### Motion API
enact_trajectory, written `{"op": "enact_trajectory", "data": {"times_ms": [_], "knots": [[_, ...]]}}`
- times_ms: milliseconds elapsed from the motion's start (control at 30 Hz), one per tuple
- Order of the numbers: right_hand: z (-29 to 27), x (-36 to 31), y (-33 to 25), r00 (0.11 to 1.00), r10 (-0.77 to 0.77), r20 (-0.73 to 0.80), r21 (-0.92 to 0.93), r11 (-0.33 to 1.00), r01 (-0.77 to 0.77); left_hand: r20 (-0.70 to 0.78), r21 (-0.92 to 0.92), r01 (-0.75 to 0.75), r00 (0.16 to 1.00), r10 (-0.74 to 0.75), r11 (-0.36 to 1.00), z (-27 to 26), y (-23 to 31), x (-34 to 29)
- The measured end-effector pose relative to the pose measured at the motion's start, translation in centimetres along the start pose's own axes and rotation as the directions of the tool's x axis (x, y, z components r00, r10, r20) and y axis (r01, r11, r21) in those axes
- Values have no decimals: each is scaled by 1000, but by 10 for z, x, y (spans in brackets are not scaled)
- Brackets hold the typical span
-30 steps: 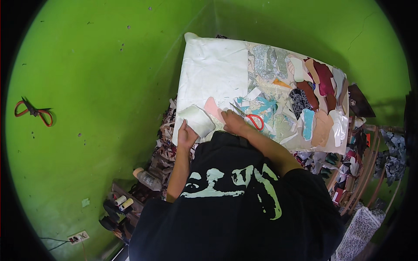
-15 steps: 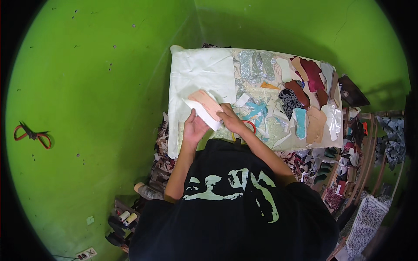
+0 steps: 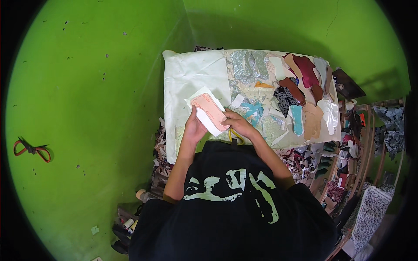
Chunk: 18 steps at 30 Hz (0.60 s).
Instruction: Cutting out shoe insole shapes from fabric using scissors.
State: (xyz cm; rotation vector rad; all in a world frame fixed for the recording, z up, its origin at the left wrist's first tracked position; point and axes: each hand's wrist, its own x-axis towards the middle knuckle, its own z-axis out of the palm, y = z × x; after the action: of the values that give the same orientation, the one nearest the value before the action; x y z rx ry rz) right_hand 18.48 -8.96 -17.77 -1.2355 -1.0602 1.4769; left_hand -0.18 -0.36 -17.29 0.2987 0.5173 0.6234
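A peach-coloured template [image 3: 209, 109], long with rounded ends and handwriting on it, lies over a white piece of sheet material [image 3: 210, 125]. My left hand [image 3: 195, 127] grips the pair along the lower left edge, thumb on top. My right hand [image 3: 238, 124] pinches the lower right end, its thumb pressing on the template. Both are held above the near part of the table. By my right wrist a yellow handle loop [image 3: 230, 135] shows, most of that tool being hidden.
White material [image 3: 196, 69] covers the table's left side. Cut pieces in silver, maroon, brown [image 3: 292, 88], teal [image 3: 297, 119] and tan [image 3: 312, 122] lie on the right. Heaped scraps [image 3: 300, 161] and a slatted rack [image 3: 370, 152] stand beyond. Red-handled scissors [image 3: 32, 149] hang on the green wall.
The template and white piece have turned to face up more squarely, and the writing shows more fully. My right hand has shifted slightly toward their lower end. The whole view has moved a little.
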Motion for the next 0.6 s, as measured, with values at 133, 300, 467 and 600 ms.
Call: {"op": "enact_trajectory", "data": {"times_ms": [133,300,467,600], "knots": [[4,0,0,1000,8,-11,-13,1000,-8,39,-28,3,999,-2,1000,2,3,-1],[10,-2,-8,957,262,-122,-65,960,-271,-156,219,-86,980,122,972,3,7,-3],[11,-2,-2,962,147,-230,202,974,-100,-177,259,-136,966,186,956,8,7,-4],[14,2,-8,953,120,-277,191,979,-68,-36,703,-210,944,329,679,-9,-8,2]]}}
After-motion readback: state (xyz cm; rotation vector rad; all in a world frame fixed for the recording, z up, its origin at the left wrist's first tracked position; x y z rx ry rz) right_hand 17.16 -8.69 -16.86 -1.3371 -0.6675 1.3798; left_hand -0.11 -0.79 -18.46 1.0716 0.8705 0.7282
